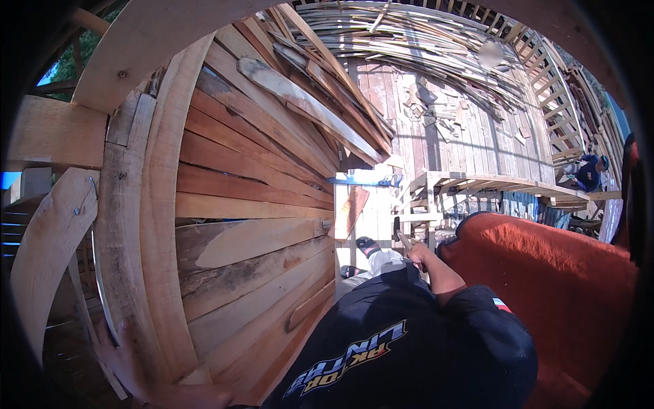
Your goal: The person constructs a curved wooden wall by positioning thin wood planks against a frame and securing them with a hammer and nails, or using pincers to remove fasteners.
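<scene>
One wooden-handled tool [405, 240] slants forward-left, dark end foremost.

We see a wide red sheet [545, 273] at near right, a heap of long, pale wooden strips [409, 42] far off, and a blue-clad person [588, 174] far right.

Curved beam [121, 225] grey-brn; planks [255, 184] striped red-brn & tan; shirt [449, 347] blk w/ yel/wht print; sheet [545, 255] orange-red.

Rough, matt wood is seen in the fanned planks [259, 192] and, left of them, the weathered curved beam [121, 238].
</scene>
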`<action>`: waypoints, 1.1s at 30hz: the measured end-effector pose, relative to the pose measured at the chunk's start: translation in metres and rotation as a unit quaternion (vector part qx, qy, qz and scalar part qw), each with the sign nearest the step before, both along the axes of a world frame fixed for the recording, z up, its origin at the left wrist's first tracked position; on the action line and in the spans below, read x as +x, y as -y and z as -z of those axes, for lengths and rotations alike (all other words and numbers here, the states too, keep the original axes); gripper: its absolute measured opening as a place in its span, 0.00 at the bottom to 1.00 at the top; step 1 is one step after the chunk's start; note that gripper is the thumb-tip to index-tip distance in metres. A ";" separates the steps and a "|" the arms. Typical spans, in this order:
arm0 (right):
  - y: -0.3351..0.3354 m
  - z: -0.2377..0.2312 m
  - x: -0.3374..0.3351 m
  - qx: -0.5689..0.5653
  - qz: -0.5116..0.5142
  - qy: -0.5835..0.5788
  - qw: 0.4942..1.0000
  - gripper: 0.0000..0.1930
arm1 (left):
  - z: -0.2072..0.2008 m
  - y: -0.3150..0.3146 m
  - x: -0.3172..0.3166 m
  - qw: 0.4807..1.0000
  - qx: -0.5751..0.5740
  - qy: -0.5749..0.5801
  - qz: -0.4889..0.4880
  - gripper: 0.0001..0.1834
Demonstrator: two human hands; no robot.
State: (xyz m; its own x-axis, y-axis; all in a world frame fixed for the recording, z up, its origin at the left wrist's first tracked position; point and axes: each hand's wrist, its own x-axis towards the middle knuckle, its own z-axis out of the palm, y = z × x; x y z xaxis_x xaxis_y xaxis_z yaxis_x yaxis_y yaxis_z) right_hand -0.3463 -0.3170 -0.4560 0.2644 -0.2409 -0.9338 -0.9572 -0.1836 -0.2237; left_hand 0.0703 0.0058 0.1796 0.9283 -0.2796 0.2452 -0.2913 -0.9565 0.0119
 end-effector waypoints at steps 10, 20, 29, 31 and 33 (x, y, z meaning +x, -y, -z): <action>0.020 0.021 -0.052 0.012 -0.027 0.039 0.999 0.14 | -0.008 0.018 -0.011 0.995 -0.089 -0.049 -0.013 0.32; 0.044 0.029 -0.035 0.053 -0.033 0.023 0.998 0.14 | -0.002 -0.004 -0.002 0.979 -0.202 0.017 0.007 0.44; 0.057 0.022 -0.004 0.062 -0.058 0.032 0.996 0.14 | -0.005 0.004 -0.006 0.987 -0.159 0.005 0.012 0.36; 0.055 0.021 -0.003 0.065 -0.054 0.035 0.996 0.14 | -0.007 0.004 -0.006 0.986 -0.164 -0.011 -0.002 0.32; 0.056 0.022 -0.009 0.065 -0.042 0.037 0.996 0.14 | -0.007 0.010 -0.008 0.986 -0.162 -0.016 -0.016 0.29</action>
State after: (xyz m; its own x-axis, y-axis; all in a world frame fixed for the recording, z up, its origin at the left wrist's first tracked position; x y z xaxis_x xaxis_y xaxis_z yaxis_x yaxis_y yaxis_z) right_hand -0.3549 -0.3733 -0.4784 0.3470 -0.0926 -0.9333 -0.9198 -0.2280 -0.3194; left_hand 0.0624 -0.0046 0.1870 0.9439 -0.1612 0.2881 -0.2554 -0.9096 0.3279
